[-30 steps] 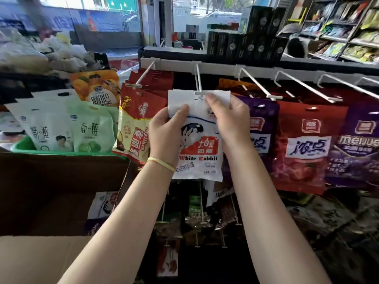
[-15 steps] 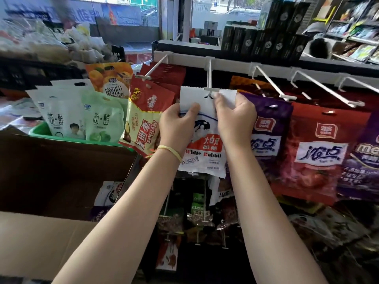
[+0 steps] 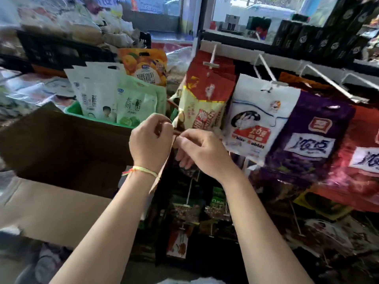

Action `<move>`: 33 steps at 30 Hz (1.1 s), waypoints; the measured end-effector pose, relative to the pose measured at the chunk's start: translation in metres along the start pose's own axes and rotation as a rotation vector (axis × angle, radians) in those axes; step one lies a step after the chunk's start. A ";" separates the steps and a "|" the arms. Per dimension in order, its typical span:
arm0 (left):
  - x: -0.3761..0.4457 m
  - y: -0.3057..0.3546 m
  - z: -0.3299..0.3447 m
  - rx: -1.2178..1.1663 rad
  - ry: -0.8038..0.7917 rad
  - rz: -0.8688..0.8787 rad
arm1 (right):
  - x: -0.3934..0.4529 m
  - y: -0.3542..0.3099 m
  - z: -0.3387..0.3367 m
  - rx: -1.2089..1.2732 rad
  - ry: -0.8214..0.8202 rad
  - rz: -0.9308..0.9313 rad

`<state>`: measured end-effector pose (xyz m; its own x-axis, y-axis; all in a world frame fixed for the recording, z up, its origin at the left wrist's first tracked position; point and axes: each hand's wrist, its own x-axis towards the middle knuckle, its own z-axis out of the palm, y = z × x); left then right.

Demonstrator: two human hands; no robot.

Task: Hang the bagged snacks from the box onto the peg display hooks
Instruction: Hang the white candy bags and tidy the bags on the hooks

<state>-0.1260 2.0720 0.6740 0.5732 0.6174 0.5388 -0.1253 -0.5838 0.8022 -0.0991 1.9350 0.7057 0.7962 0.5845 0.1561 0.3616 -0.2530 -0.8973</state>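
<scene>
A white White Rabbit snack bag (image 3: 260, 117) hangs by its top hole on a white peg hook (image 3: 266, 74), free of both hands. My left hand (image 3: 150, 144) and my right hand (image 3: 202, 152) are below and left of it, close together over the right edge of the open cardboard box (image 3: 67, 148). Both hands are loosely curled with fingers bent and nothing in them. The box's inside is dark; I cannot make out any bags in it.
A red and yellow bag (image 3: 205, 99) hangs on the hook to the left, purple (image 3: 309, 138) and red (image 3: 361, 160) bags to the right. A green basket (image 3: 71, 110) holds white and green pouches behind the box. Lower hooks carry small packets (image 3: 186, 210).
Both hands let go of the White Rabbit bag, which now hangs on the hook, and dropped down and left toward the box. The view turned left.
</scene>
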 end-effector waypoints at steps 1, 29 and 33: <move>0.005 -0.023 -0.010 0.079 -0.040 -0.045 | 0.008 0.004 0.020 0.029 -0.033 0.047; 0.038 -0.309 -0.112 0.945 -0.941 -0.357 | 0.163 0.231 0.285 -0.276 0.002 1.217; 0.038 -0.312 -0.111 0.937 -0.941 -0.355 | 0.168 0.266 0.294 -0.411 -0.015 1.209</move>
<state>-0.1554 2.3361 0.4733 0.8340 0.4394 -0.3339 0.5149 -0.8372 0.1844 -0.0124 2.1927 0.3721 0.7174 -0.1758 -0.6741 -0.4610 -0.8452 -0.2703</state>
